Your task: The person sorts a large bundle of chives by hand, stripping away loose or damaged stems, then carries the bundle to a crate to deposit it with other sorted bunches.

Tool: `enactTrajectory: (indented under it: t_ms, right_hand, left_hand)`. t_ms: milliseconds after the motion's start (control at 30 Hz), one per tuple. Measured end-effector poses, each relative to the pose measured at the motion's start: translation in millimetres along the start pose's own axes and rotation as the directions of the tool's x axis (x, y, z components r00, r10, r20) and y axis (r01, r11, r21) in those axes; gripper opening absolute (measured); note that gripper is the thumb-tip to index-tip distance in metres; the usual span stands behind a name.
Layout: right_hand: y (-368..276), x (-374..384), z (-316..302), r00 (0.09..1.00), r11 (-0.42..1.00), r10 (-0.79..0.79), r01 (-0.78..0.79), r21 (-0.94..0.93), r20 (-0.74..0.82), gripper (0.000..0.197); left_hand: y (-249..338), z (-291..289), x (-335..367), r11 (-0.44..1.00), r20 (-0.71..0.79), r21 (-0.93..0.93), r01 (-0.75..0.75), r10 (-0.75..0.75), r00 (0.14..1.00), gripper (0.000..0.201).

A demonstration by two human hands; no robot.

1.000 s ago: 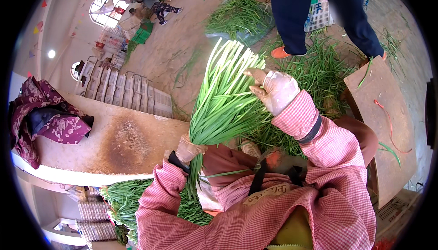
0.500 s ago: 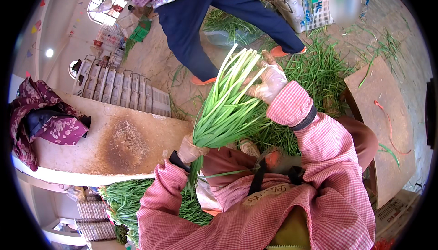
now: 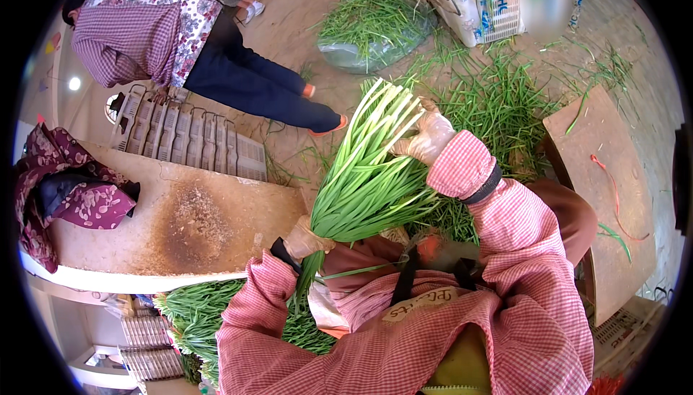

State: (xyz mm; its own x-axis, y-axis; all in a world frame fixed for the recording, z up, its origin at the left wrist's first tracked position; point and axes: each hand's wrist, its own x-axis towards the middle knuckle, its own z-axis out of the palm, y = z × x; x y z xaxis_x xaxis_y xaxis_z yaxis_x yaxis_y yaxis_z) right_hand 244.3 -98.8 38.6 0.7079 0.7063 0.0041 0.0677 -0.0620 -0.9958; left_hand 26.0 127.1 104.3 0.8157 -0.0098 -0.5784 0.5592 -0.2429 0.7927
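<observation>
A thick bunch of garlic chives [image 3: 375, 171], green with pale stem ends, slants across the space above my lap. My gloved left hand [image 3: 307, 241] is closed around its leafy lower end, and leaf tips hang below the fist. At the pale upper end, my gloved right hand [image 3: 432, 135] grips stems along the right side, the thumb across them and some fingers hidden behind. Under and beyond the bunch, loose green leaves [image 3: 498, 106] cover the floor. More chives [image 3: 209, 316] lie in a heap by my left elbow.
To my left is a stained worktop [image 3: 267, 214] with a purple flowered cloth [image 3: 94, 200]. White crates [image 3: 195, 139] stand behind it, near a bending person [image 3: 202, 56]. A clear bag of greens [image 3: 375, 34] and a stacked crate [image 3: 498, 5] are ahead; a brown board [image 3: 613, 200] is at right.
The person ahead has stepped left and now bends by the white crates, uncovering the bag of greens. Both my hands keep hold of the chives; the bunch has spread slightly and shifted a little.
</observation>
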Motion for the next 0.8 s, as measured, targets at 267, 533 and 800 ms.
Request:
enactTrajectory:
  t_ms: [267,533,800]
  right_hand:
    - [3,-14,-2,0.998,0.995,0.04,-0.036,0.097,-0.044,0.04]
    - [-26,-24,-14,0.974,0.935,0.225,-0.221,0.278,0.018,0.043]
    - [45,-58,-10,0.981,0.888,0.189,-0.157,0.432,-0.032,0.046]
  left_hand:
    - [8,-3,4,0.982,0.188,-0.168,0.087,-0.055,0.981,0.034]
    - [-15,-26,-6,0.982,0.17,-0.159,0.102,-0.074,0.983,0.033]
    - [-54,-27,15,0.782,0.291,0.573,-0.247,0.087,0.953,0.043]
